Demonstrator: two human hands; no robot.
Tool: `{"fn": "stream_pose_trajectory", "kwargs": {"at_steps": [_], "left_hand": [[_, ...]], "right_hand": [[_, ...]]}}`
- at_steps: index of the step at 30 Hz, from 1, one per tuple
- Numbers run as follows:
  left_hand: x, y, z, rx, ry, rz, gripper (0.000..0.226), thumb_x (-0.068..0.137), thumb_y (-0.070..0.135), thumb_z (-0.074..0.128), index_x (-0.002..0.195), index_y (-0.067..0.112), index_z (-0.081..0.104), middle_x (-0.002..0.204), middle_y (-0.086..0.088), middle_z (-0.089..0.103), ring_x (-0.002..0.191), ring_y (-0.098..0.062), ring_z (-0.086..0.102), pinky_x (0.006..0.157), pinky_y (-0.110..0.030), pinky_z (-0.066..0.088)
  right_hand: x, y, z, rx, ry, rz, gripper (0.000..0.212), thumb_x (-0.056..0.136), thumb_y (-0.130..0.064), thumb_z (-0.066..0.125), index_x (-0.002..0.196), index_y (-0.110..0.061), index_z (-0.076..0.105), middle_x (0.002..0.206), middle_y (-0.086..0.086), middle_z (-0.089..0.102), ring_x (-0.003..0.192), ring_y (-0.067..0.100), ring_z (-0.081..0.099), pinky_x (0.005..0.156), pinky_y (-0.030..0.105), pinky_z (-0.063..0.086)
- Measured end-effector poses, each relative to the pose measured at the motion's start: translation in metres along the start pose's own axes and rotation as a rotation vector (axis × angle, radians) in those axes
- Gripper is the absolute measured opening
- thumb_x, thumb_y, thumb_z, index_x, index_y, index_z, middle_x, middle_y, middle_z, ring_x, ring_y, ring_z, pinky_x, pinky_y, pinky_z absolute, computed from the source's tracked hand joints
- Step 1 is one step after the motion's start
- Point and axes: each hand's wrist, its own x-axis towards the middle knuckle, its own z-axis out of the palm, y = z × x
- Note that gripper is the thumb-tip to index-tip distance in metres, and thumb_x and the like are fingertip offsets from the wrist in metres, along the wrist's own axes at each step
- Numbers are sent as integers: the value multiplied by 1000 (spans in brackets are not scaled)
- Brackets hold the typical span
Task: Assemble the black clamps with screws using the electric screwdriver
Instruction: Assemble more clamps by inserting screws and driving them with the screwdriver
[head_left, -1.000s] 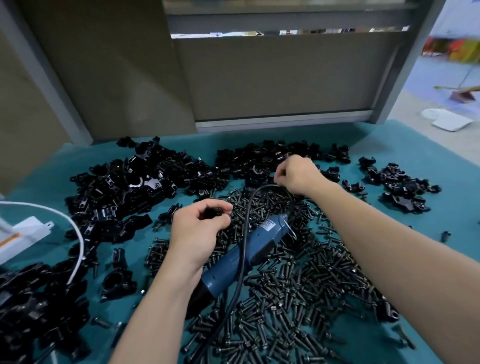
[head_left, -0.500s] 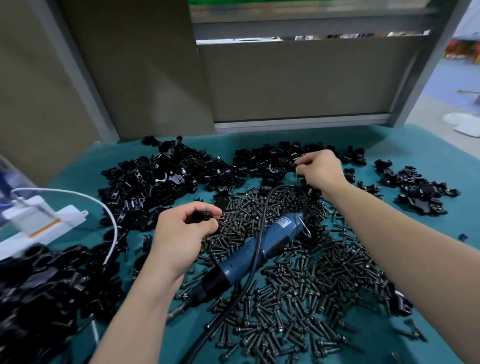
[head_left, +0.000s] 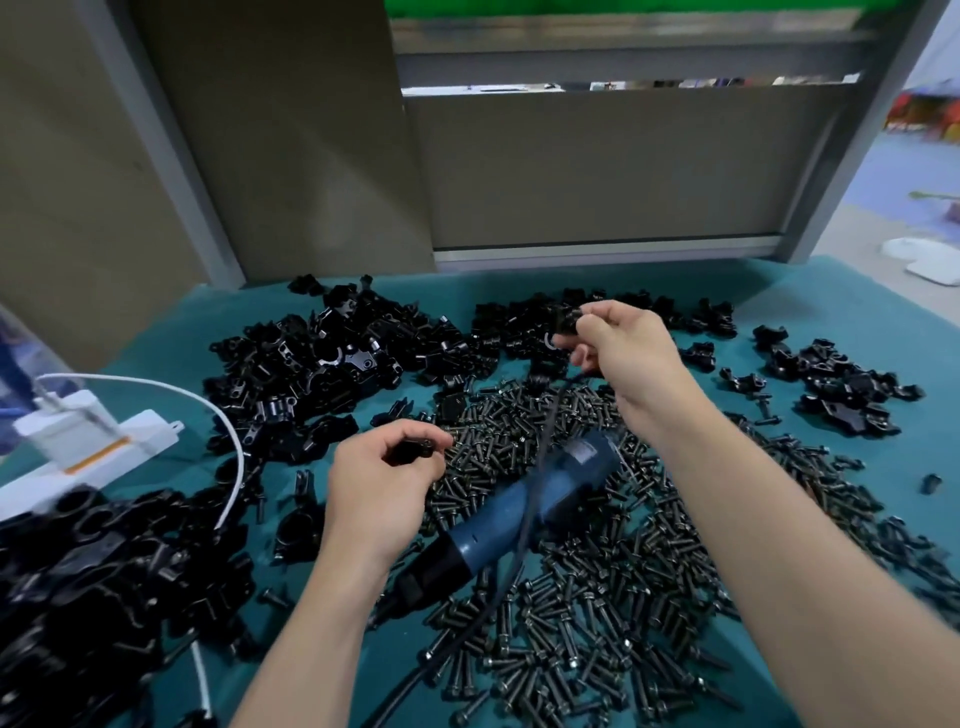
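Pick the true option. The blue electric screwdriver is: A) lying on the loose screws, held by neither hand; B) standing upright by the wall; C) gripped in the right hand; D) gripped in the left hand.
A: the electric screwdriver lies flat on the screws, while the left hand pinches a small black part and the right hand holds a black clamp piece.

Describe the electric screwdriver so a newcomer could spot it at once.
Start at the teal table mat, then find the wide heap of black screws in its middle. The electric screwdriver lies slantwise on that heap. It is the only blue thing there, and far larger than any screw.
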Motion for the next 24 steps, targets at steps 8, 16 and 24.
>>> {"fn": "stream_pose_trajectory", "kwargs": {"at_steps": [8,16,24], "left_hand": [[-8,16,-1,-184,-41,124,30,75,10,72,89,35,82,86,1,77,80,-13,67,81,-31,50],[-13,20,4,-278,-138,199,7,76,27,81,83,30,81,78,9,76,76,-3,69,74,-14,51],[-12,13,9,-243,-120,124,13,93,16,77,84,25,81,87,3,79,86,-10,72,82,-22,55]], "right_hand": [[-82,-31,19,289,-267,48,22,107,-10,51,103,-12,72,75,0,73,63,11,60,59,24,48],[-98,0,38,355,-357,261,27,109,-8,42,108,2,67,71,10,69,54,14,61,48,23,50],[-100,16,34,-153,-261,-160,40,87,1,73,109,-31,75,99,-12,77,77,14,76,69,32,63]]}}
